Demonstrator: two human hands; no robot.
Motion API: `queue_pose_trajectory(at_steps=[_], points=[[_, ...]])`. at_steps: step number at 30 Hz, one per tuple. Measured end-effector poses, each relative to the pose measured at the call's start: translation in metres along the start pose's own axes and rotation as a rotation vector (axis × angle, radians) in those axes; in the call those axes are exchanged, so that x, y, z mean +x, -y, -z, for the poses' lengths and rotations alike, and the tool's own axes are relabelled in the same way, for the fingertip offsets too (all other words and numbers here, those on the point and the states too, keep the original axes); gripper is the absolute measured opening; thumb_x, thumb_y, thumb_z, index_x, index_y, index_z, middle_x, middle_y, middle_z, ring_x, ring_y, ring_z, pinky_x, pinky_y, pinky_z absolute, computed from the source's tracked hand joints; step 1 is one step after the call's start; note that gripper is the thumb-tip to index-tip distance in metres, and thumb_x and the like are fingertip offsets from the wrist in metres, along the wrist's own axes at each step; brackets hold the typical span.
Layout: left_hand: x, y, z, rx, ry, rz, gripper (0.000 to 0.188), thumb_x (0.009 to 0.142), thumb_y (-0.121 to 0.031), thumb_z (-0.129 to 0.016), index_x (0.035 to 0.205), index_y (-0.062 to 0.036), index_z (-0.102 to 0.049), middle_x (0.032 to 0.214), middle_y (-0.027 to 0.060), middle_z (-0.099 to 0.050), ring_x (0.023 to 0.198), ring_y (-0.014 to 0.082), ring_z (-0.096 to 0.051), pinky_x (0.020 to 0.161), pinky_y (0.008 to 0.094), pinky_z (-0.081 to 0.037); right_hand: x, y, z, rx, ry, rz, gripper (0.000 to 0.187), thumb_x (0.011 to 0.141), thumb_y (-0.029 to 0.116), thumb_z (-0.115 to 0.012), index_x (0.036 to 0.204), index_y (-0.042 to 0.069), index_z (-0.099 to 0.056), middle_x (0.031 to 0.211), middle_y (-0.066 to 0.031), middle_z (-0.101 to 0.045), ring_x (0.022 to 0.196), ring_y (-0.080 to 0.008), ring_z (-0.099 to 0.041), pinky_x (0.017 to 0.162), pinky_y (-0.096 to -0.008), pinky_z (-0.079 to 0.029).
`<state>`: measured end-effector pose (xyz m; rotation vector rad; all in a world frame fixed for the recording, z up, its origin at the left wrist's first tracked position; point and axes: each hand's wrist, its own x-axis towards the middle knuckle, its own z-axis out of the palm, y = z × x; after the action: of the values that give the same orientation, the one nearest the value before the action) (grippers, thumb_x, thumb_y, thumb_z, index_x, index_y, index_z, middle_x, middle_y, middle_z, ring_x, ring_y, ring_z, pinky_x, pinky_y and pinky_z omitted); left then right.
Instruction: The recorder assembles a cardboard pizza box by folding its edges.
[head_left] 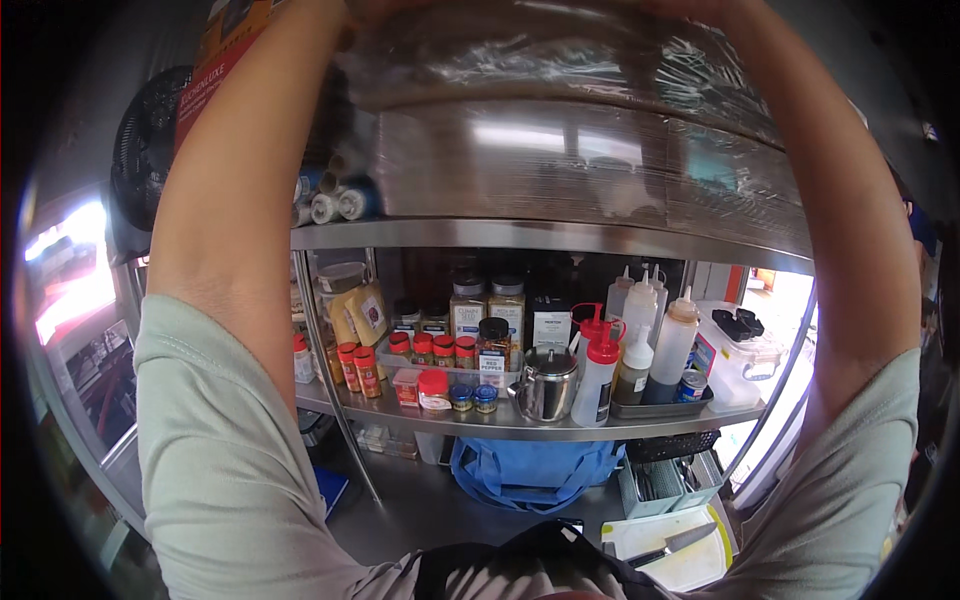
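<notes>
We note the wrapped box (pixel 520 175): brown under clr. film, w/ whitish streaks, teal patch at rt. Upper-lt. carton (pixel 205 88): orange & red. Fan (pixel 145 150): blk. Shelf edge (pixel 540 236): silver-gry. Spice jars (pixel 366 371): red caps. Small jars (pixel 461 398): blue lids. Metal pot (pixel 548 388): silver. Front squeeze bottle (pixel 595 395): whitish, bright red top. Bag (pixel 535 468): mid-blue. Cutting board (pixel 690 576): white, yellow-grn. rim. Knife (pixel 690 537): gry. blade, blk. handle. We record sleeves (pixel 215 420) as plain pale gry.-grn.
</notes>
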<state>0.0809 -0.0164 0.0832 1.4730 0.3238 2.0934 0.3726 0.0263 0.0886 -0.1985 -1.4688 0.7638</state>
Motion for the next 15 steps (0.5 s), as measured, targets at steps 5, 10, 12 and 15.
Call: queue_pose_trajectory(at_steps=[5, 10, 12, 15], points=[[0.068, 0.013, 0.022, 0.274, 0.249, -0.172, 0.087, 0.085, -0.084, -0.028, 0.148, -0.0254, -0.041, 0.153, 0.0123, -0.036, 0.141, 0.0353, -0.031, 0.106, 0.0616, -0.037, 0.080, -0.022, 0.053, -1.228, 0.269, 1.231, 0.079, 0.086, 0.070, -0.055, 0.145, 0.019, -0.044, 0.151, -0.0101, -0.038, 0.134, -0.0372, -0.040, 0.100, -0.0519, -0.044], [0.097, 0.021, 0.039, 0.533, 0.068, -0.292, 0.066, 0.093, -0.059, -0.046, 0.140, -0.0118, -0.048, 0.140, 0.0192, -0.048, 0.130, 0.0358, -0.044, 0.104, 0.0513, -0.040, 0.035, -0.025, -0.008, -0.644, -0.259, 0.304, 0.082, 0.086, 0.069, -0.055, 0.149, 0.019, -0.039, 0.154, -0.0154, -0.033, 0.138, -0.0404, -0.036, 0.107, -0.0520, -0.038], [0.128, 0.005, 0.062, 0.802, -0.142, -0.400, 0.058, 0.095, -0.046, -0.050, 0.131, -0.0018, -0.053, 0.127, 0.0226, -0.058, 0.120, 0.0334, -0.055, 0.099, 0.0449, -0.047, 0.045, -0.038, -0.005, -0.982, -0.381, 0.575, 0.083, 0.085, 0.069, -0.054, 0.151, 0.022, -0.037, 0.156, -0.0205, -0.029, 0.142, -0.0439, -0.028, 0.111, -0.0545, -0.032], [0.131, -0.003, 0.062, 2.227, -0.152, -0.573, 0.054, 0.096, -0.038, -0.049, 0.135, -0.0014, -0.051, 0.126, 0.0283, -0.057, 0.122, 0.0367, -0.053, 0.100, 0.0447, -0.045, 0.027, -0.062, -0.032, -0.992, -0.438, 0.490, 0.072, 0.090, 0.064, -0.050, 0.149, 0.026, -0.039, 0.154, -0.0217, -0.031, 0.142, -0.0464, -0.025, 0.113, -0.0611, -0.023]])
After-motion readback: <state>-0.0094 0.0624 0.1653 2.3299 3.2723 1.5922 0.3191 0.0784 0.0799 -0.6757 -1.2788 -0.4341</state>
